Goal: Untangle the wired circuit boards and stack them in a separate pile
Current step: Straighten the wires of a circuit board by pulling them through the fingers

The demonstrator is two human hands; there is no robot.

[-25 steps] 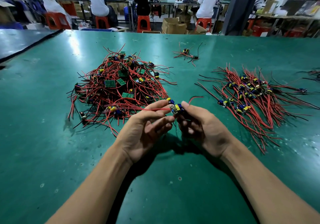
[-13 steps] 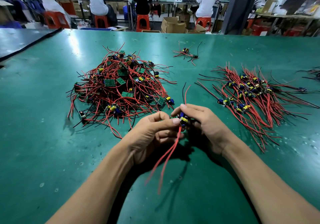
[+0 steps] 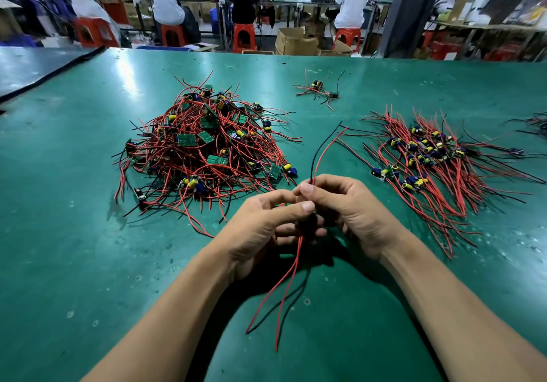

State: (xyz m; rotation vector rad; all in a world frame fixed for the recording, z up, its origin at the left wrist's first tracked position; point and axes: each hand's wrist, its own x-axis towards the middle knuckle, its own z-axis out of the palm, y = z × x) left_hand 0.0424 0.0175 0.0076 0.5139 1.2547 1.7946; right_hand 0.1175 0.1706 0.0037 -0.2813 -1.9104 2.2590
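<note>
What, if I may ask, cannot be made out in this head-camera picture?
Where the held wires meet: head view, covered by fingers of the left hand and right hand.
Underside of the tangled pile: head view, buried under its own wires.
Small bundle at the right: head view, cut off by the frame edge.
Items on the far benches: head view, blurred and too small.

Tangled heap [image 3: 204, 147] of red-wired boards lies left, aligned pile [image 3: 429, 159] right, one wired board [image 3: 307, 224] held between.
</note>
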